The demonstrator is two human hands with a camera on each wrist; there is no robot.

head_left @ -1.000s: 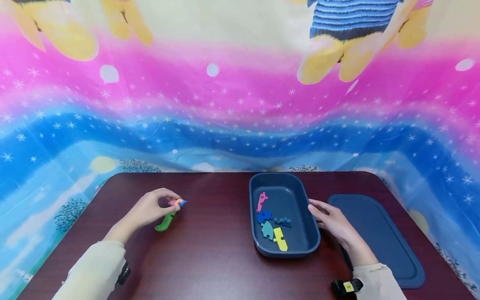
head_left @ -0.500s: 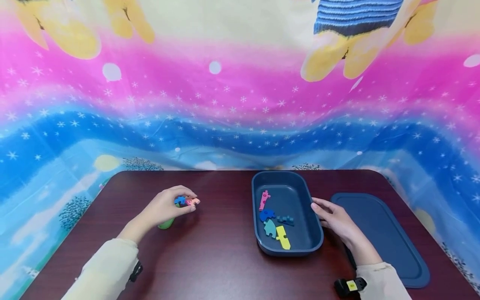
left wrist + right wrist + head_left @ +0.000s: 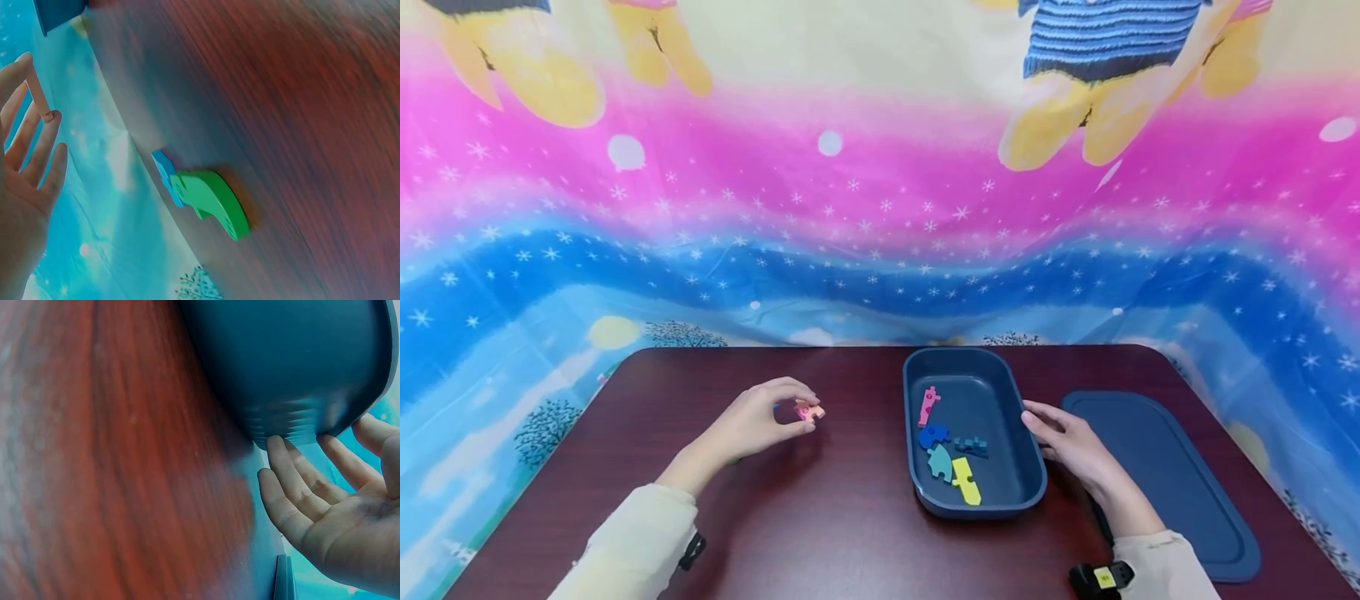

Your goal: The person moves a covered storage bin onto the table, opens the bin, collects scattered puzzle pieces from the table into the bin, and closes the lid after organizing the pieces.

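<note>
My left hand (image 3: 760, 425) pinches a small pink-and-orange puzzle piece (image 3: 810, 412) between thumb and fingers, raised above the table. In the left wrist view the piece (image 3: 39, 97) appears edge-on. Behind this hand, a curved green puzzle piece (image 3: 212, 195) lies on the table against a blue one (image 3: 166, 175); the head view mostly hides both. With its fingers extended, my right hand (image 3: 1075, 450) touches the outer right wall of a dark blue box (image 3: 981, 408). Inside lie pink (image 3: 928, 406), blue (image 3: 933, 435), teal (image 3: 938, 462), dark teal (image 3: 972, 447) and yellow (image 3: 967, 481) puzzle pieces.
To the right of the box, a dark blue lid (image 3: 1165, 483) lies flat on the brown wooden table (image 3: 842, 517), partly behind my right forearm. A printed cloth (image 3: 865, 208) hangs around the table's back and sides.
My left hand has moved right with the pink-and-orange piece, away from the green piece, which it now hides from the head view. The right hand stays at the box wall.
</note>
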